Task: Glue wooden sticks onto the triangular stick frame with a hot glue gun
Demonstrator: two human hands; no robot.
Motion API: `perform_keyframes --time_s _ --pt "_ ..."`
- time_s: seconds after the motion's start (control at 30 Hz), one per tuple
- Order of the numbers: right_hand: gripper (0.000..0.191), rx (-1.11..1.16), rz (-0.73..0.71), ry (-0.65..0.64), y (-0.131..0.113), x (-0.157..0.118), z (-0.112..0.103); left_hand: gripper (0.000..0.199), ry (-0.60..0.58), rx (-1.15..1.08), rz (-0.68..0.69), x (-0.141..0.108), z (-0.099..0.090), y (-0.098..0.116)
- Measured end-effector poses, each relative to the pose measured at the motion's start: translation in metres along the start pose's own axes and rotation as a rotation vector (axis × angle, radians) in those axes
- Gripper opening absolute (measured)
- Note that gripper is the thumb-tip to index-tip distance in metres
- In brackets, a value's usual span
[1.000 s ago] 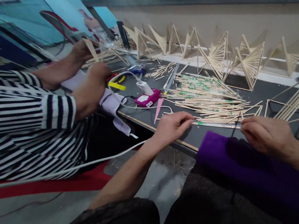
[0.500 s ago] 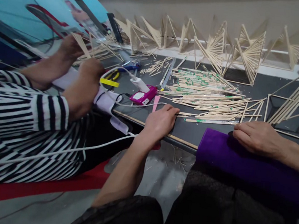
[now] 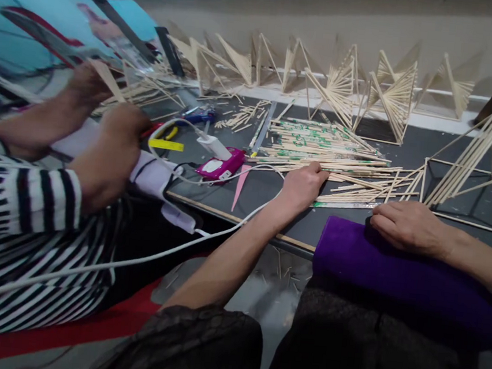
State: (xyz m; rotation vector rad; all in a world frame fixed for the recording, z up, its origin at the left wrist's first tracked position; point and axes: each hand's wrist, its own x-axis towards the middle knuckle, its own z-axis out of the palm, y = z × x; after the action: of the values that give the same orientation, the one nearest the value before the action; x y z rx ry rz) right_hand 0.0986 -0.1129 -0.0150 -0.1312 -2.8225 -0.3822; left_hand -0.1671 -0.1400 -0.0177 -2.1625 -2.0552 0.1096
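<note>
My left hand (image 3: 304, 184) reaches over the near-left part of a pile of thin wooden sticks (image 3: 359, 181). Its fingers are bent down and closed on sticks there; how many they grip is hidden. My right hand (image 3: 411, 226) rests at the edge of a folded purple cloth (image 3: 348, 252), its fingers curled in. One slanting stick (image 3: 392, 186) ends by those fingers, but whether they hold it I cannot tell. Right of the pile stands a frame of glued sticks (image 3: 465, 165) with a slanted row across it.
A co-worker in a striped sleeve (image 3: 45, 194) handles sticks at left. A white cable (image 3: 157, 248) crosses beside my left forearm. Nearby are a pink power socket (image 3: 222, 165), a glue gun (image 3: 196, 115) and a pink paper strip (image 3: 240, 187). Finished stick shapes (image 3: 340, 83) line the wall.
My left hand has moved from the table's front edge, forward and right, onto the stick pile. My right hand stays by the cloth. The view has turned slightly right.
</note>
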Motion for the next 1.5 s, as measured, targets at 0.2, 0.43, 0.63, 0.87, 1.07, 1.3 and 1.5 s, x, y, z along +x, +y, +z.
perform_keyframes --time_s 0.2,0.43,0.63,0.87,1.07,1.3,1.5 --pt "0.026 -0.002 0.065 -0.063 0.005 0.003 0.007 0.037 -0.015 0.020 0.068 0.025 -0.009 0.023" --pt "0.027 0.027 0.172 -0.189 0.013 0.006 0.012 0.039 -0.052 0.065 0.137 0.038 -0.016 0.023" --pt "0.027 0.076 0.215 -0.129 0.015 0.005 0.015 0.029 0.115 -0.340 0.065 0.043 -0.023 0.005" --pt "0.024 0.388 0.357 0.234 0.022 0.005 0.002 0.029 0.294 -1.452 -0.154 0.045 -0.056 0.000" --pt "0.019 0.946 0.743 0.534 0.030 0.009 -0.050 0.032 -0.023 -1.795 -0.081 0.040 -0.075 0.034" --pt "0.020 1.132 0.892 0.682 0.050 -0.004 -0.080 0.031 -0.267 -1.762 0.170 0.029 -0.089 0.098" --pt "0.020 1.078 0.901 0.764 0.058 -0.019 -0.111 0.025 -0.173 -1.764 0.249 0.037 -0.110 0.132"
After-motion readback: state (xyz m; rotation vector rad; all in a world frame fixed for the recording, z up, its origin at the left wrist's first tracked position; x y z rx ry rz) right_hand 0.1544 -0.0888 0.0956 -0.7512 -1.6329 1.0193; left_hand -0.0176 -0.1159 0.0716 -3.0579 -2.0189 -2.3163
